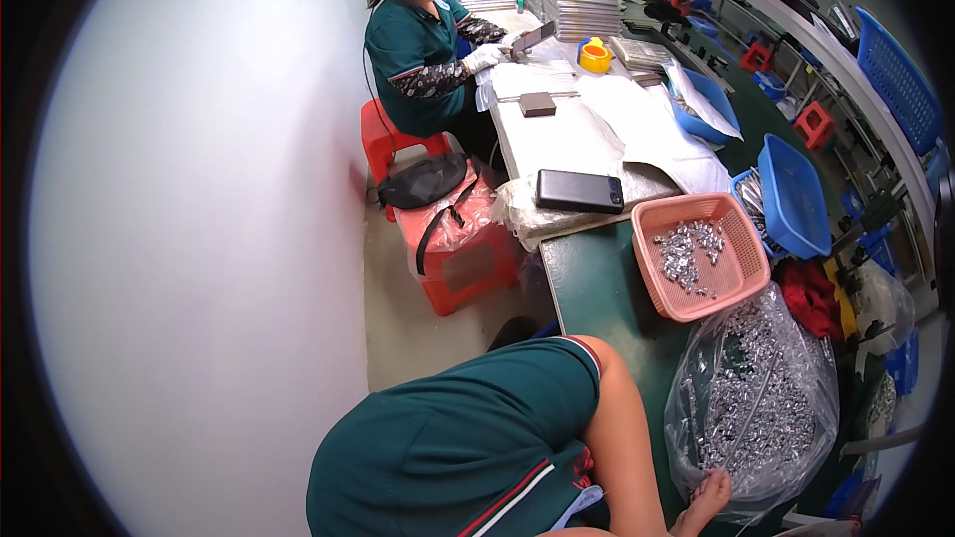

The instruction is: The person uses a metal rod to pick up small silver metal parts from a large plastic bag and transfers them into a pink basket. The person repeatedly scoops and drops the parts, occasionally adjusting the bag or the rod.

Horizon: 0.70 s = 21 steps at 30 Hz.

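The person's dark green short sleeve (468, 438) is filling the foreground, its bare arm reaching down to a hand (704, 499) whose fingers are resting loosely spread on the clear plastic bag of small silvery metal parts (756, 398). That bag is lying on the green bench (597, 288), just below the pink plastic basket (696, 257); the other hand is lying out of sight.

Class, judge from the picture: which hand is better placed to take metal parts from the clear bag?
Probably the right hand: it rests against the clear bag of metal parts below the pink basket. The left hand is out of view.
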Each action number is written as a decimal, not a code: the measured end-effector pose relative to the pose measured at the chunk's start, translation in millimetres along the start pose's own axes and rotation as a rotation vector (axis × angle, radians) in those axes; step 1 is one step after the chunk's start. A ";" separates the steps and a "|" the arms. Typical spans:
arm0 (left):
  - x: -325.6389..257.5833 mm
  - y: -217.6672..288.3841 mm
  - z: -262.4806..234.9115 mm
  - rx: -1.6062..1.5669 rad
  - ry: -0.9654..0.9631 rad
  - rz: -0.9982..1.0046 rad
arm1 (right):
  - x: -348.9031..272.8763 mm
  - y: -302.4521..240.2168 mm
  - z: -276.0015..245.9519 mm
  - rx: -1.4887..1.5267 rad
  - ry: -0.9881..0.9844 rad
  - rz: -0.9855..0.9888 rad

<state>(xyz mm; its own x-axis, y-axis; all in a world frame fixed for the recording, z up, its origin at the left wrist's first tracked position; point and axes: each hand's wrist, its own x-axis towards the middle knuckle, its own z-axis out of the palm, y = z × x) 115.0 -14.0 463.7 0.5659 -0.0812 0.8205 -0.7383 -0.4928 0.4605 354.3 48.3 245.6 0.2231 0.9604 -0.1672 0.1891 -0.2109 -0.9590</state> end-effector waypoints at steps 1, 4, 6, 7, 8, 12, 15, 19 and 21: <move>1.5 -1.7 2.2 0.000 -0.001 0.001 | -1.4 -1.0 0.1 0.011 -0.011 0.000; 7.3 -8.2 7.2 -0.006 -0.003 0.005 | -10.0 -12.2 4.4 0.035 -0.033 0.010; 11.8 -11.4 11.6 -0.010 -0.001 0.008 | -15.1 -20.5 6.3 0.036 -0.036 0.023; 14.3 -12.8 13.1 -0.009 -0.004 0.010 | -13.6 -18.6 3.9 0.029 -0.043 0.014; 16.3 -14.2 14.5 -0.008 -0.006 0.015 | -9.4 -15.0 1.4 0.021 -0.049 0.004; 25.6 -21.6 20.1 -0.013 0.003 0.020 | -16.2 -25.3 9.6 0.039 -0.048 -0.030; 32.6 -26.6 25.9 -0.028 0.002 0.030 | 5.5 12.4 -11.4 -0.011 -0.057 -0.073; 33.9 -30.2 27.8 -0.016 0.010 0.039 | 2.6 5.8 -6.6 0.110 -0.059 0.006; 34.2 -30.1 30.4 -0.016 0.009 0.042 | -5.5 -8.9 1.3 0.152 -0.046 0.016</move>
<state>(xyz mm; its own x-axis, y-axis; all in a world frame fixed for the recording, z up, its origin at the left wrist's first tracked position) 167.7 -28.3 467.5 0.5314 -0.0937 0.8419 -0.7669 -0.4753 0.4311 350.2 45.1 254.8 0.1803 0.9652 -0.1895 0.0385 -0.1994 -0.9792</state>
